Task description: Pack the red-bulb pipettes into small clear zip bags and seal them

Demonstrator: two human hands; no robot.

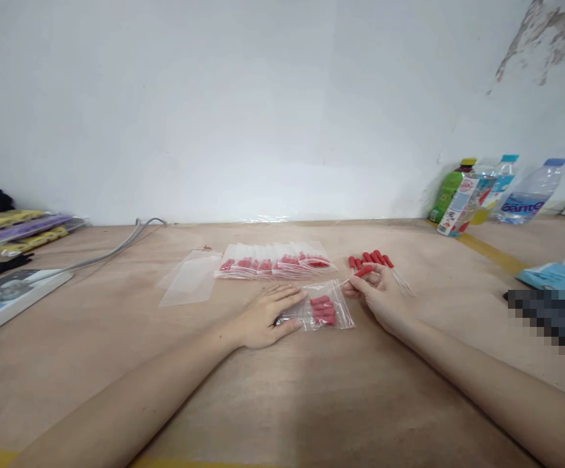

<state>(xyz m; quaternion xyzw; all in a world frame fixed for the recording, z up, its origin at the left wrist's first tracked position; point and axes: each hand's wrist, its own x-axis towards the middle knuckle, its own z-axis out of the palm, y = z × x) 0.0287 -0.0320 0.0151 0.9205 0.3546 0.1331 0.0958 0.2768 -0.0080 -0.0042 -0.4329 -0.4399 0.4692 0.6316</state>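
Note:
My left hand (266, 315) lies flat with fingers stretched out, pressing the left end of a small clear zip bag (322, 312) that holds several red-capped droppers. My right hand (378, 292) is closed in a pinch on one red-capped dropper (360, 273), its clear tip pointing at the bag's upper edge. Just behind that hand lies a loose pile of red-capped droppers (372, 259). A row of filled zip bags (276, 263) sits further back, and a stack of empty clear bags (192, 276) lies to its left.
All rests on a wooden table (282, 390) against a white wall. Several drink bottles (487, 192) stand at the back right. Blue packaging (555, 273) is at the right edge. A grey cable (111, 250), a white tray (9, 292) and yellow and purple packs (19, 227) are at the left.

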